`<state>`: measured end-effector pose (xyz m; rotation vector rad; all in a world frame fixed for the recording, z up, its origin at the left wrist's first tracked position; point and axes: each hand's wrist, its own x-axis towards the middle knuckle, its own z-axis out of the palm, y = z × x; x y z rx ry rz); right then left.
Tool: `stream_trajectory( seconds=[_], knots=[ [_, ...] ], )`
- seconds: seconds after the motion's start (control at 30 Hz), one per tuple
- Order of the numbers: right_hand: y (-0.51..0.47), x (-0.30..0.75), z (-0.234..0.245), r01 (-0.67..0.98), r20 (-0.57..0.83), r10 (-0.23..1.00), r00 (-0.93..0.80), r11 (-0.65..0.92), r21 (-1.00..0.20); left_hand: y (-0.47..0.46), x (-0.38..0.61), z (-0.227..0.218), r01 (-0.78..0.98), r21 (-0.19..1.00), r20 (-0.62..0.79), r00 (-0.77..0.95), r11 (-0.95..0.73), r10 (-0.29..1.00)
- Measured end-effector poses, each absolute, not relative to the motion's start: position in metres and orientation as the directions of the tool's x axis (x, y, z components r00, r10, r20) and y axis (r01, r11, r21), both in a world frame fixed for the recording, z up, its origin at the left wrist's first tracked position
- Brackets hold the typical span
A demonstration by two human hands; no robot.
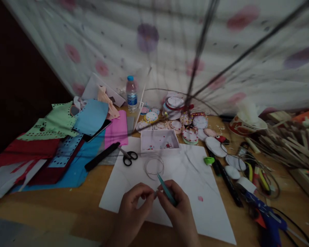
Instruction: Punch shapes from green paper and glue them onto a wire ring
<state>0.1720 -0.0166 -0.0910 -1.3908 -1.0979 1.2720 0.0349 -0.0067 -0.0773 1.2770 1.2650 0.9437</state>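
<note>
My left hand (134, 204) and my right hand (177, 206) meet low in the middle, over a white sheet of paper (195, 185). The right hand's fingers are wrapped round a teal-handled tool (166, 188) that points up and away from me. The left hand's fingertips pinch something small against the right hand; it is too small to name. A loop of thin wire (154, 167) lies on the paper just beyond the tool's tip. Black-handled scissors (128, 157) lie to the left of the loop.
A small white box (159, 140) and several round paper clock faces (187, 128) sit beyond the paper. Coloured paper sheets (67, 137) pile at the left, with a water bottle (131, 93) behind. A blue glue gun (267, 219), markers and wooden sticks (288, 140) crowd the right.
</note>
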Motion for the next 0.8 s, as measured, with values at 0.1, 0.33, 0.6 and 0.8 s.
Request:
stream_trajectory(
  seconds=[0.1, 0.33, 0.6, 0.8],
  knots=[
    [-0.017, 0.166, -0.092, 0.080, -0.140, 0.985, 0.101, -0.149, -0.986, -0.006, 0.034, -0.084, 0.181, 0.968, -0.192, 0.071, 0.177, 0.979],
    [-0.017, 0.162, -0.099, 0.058, -0.187, 0.979, 0.082, -0.192, -0.980, -0.003, 0.033, -0.086, 0.105, 0.967, -0.242, 0.082, 0.233, 0.967],
    [-0.016, 0.184, -0.103, -0.009, -0.162, 0.981, 0.111, -0.162, -0.987, 0.000, 0.035, -0.084, -0.032, 0.924, -0.381, -0.038, 0.380, 0.924],
    [0.041, 0.229, -0.093, 0.505, 0.316, 0.948, 0.024, 0.261, -0.822, 0.007, 0.032, -0.094, -0.098, 0.910, -0.402, 0.030, 0.403, 0.915]
  ],
)
